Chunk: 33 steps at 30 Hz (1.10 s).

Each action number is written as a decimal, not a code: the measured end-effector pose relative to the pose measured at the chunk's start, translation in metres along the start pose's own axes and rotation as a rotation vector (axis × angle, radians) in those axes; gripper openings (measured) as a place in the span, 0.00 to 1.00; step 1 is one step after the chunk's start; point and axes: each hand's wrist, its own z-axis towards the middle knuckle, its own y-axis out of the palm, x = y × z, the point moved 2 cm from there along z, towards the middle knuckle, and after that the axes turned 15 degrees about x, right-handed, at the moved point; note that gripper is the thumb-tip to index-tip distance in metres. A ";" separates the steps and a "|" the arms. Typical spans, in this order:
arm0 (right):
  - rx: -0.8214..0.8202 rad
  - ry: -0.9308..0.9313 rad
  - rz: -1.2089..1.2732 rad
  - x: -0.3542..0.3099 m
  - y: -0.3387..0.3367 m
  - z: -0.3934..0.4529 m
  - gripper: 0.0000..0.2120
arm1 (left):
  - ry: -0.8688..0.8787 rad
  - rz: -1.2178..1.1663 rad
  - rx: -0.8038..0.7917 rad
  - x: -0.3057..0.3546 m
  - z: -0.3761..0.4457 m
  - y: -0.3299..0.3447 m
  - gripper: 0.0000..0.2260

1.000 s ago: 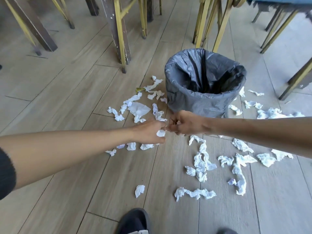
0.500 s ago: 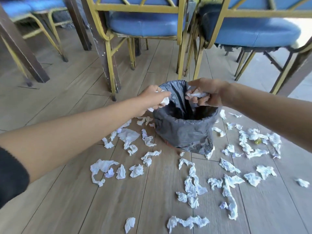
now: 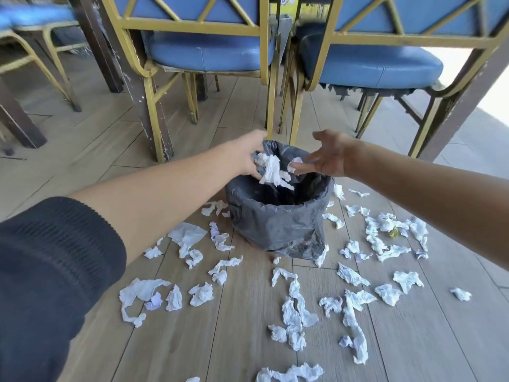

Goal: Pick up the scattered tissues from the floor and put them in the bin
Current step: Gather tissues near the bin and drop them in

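everywhere tissues (image 3: pixel 294 307) litter wood-plank floor (image 3: pixel 170 340) round bin (image 3: pixel 278 224); blue chairs (image 3: pixel 209 51) behind.

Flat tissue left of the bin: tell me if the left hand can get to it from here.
Probably yes: the left hand is open over the bin, and the flat tissue lies uncovered on the floor below its forearm.
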 end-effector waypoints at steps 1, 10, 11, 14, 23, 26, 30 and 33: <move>-0.012 -0.009 -0.003 -0.001 0.000 -0.001 0.26 | -0.002 0.022 0.004 0.001 0.001 -0.002 0.21; 0.013 -0.155 -0.311 0.014 0.003 -0.014 0.24 | 0.239 0.040 0.030 -0.010 -0.010 -0.022 0.14; 0.016 -0.202 -0.359 0.021 0.003 -0.021 0.23 | 0.290 0.083 0.044 -0.016 -0.016 -0.026 0.13; -0.014 -0.290 -0.475 0.045 -0.003 -0.038 0.21 | 0.428 0.271 0.040 -0.038 -0.036 -0.038 0.10; -0.171 -0.495 -0.852 0.124 -0.037 -0.063 0.08 | 0.631 0.567 -0.050 -0.125 -0.066 -0.066 0.03; -0.213 -0.435 -0.978 0.165 -0.049 -0.057 0.06 | 0.648 0.749 -0.120 -0.168 -0.064 -0.072 0.01; -0.227 -0.453 -1.202 0.212 -0.060 -0.040 0.06 | 0.628 1.050 -0.231 -0.213 -0.057 -0.073 0.03; -0.300 -0.469 -1.365 0.246 -0.061 -0.033 0.06 | 0.595 1.212 -0.310 -0.247 -0.052 -0.082 0.06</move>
